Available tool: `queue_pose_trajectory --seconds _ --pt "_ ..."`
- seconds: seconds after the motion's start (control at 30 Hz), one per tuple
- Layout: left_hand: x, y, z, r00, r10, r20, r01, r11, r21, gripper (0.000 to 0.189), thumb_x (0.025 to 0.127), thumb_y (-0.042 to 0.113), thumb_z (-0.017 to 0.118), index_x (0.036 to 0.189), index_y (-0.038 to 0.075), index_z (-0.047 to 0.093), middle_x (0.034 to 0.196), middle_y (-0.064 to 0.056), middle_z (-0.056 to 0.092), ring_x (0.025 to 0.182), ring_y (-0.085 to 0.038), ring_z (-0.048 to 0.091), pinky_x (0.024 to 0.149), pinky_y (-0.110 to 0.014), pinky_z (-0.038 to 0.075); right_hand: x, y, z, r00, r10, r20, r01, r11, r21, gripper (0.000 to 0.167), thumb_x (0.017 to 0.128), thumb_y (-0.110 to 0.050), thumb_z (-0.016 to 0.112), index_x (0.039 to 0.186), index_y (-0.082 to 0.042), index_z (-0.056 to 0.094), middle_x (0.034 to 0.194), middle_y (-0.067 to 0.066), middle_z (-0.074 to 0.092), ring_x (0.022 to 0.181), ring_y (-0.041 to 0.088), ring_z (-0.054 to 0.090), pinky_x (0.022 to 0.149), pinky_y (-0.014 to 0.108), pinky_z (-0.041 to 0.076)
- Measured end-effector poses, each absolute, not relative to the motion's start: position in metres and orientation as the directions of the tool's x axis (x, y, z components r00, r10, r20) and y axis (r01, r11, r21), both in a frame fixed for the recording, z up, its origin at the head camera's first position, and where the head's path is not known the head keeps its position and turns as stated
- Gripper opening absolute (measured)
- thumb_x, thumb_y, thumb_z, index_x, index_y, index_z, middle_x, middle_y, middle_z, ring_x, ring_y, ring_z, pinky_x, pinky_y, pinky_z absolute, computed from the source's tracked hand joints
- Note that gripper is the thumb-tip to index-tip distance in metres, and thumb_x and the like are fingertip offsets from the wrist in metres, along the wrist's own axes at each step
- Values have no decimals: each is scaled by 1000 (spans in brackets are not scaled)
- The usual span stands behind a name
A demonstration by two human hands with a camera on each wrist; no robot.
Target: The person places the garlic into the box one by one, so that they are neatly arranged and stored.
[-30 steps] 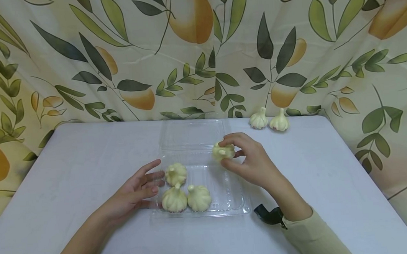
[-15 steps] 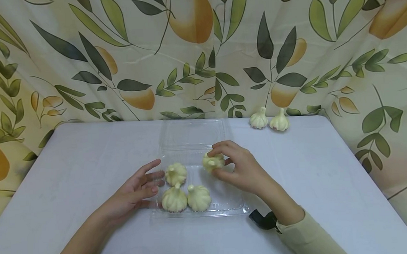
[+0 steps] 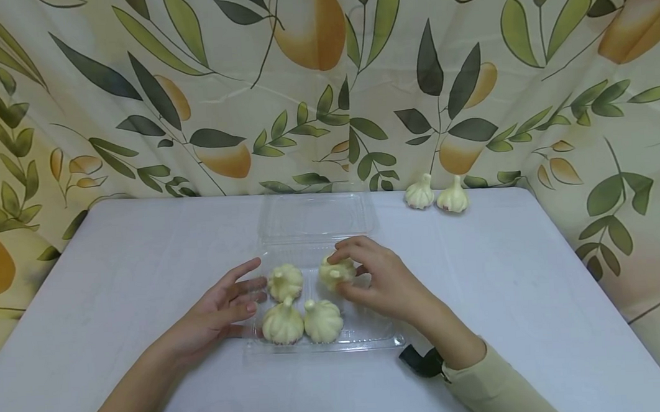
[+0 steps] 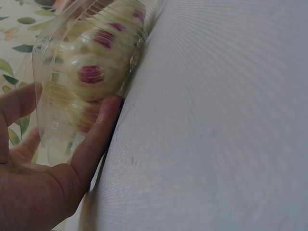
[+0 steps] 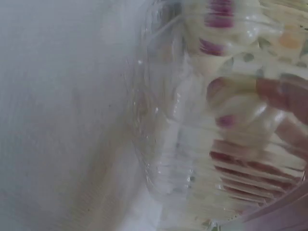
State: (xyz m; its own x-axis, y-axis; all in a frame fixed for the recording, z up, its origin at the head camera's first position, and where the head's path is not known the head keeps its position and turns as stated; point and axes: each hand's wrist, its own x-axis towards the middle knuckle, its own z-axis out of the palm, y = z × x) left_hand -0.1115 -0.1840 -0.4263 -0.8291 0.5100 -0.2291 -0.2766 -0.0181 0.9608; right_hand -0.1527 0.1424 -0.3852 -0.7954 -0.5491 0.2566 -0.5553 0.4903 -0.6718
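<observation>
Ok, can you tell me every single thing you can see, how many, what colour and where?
Garlic bulbs in the box: three, pale yellow, towards its left side
Held garlic bulb: one, pale yellow, in the right hand
Far garlic bulbs: two, pale yellow, at the table's far edge
Plastic box: one, clear, mid-table
Lid: one, clear, open behind the box
Table: one, white, under everything
Patterned cloth: cream with green leaves and orange fruit, behind the table
Wrist cameras: two, black, one per wrist
Sleeves: two, beige, at the wrists
Left hand: one, bare, touching the box's left side
Right hand: one, bare, pinching a bulb
</observation>
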Motion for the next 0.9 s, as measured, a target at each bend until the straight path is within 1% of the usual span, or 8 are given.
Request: queue_pose_trajectory --seconds 0.27,0.43,0.63,0.77,0.9 --pt "-111 -186 -424 -831 508 -226 -269 -12 963 71 102 9 53 160 26 16 160 -17 24 144 -42 27 95 -51 50 -151 134 -387 -800 -551 236 -537 482 -692 35 81 -12 78 115 -18 68 132 0 56 116 16 59 81 33 58" --pt "-110 -189 -425 -832 509 -223 -264 -9 964 71 102 9 53 160 25 15 160 -19 23 145 -44 26 94 -51 51 -151 126 -387 -802 -553 226 -531 487 -693 34 81 -10 77 113 -19 69 126 -3 55 109 14 59 82 32 57" --pt "-111 -188 -427 -831 505 -233 -278 -15 960 71 102 9 53 160 28 17 160 -15 25 145 -41 27 94 -51 51 -152 118 -384 -786 -562 257 -567 488 -664 32 81 -11 77 111 -20 70 122 -5 58 108 12 60 83 32 57" --pt "-112 -185 -426 -827 512 -231 -282 -23 959 71 102 9 53 160 28 16 160 -15 24 145 -41 27 94 -52 51 -152 114 -383 -779 -576 247 -577 504 -643 31 82 -14 77 111 -19 69 124 -2 61 108 14 62 85 34 56" --pt "-112 -184 -426 -830 508 -228 -280 -27 960 72 102 9 54 160 28 16 160 -15 25 145 -41 28 93 -53 51 -152 113 -384 -776 -596 206 -576 538 -616 30 84 -15 76 113 -18 69 129 1 63 111 16 63 85 33 56"
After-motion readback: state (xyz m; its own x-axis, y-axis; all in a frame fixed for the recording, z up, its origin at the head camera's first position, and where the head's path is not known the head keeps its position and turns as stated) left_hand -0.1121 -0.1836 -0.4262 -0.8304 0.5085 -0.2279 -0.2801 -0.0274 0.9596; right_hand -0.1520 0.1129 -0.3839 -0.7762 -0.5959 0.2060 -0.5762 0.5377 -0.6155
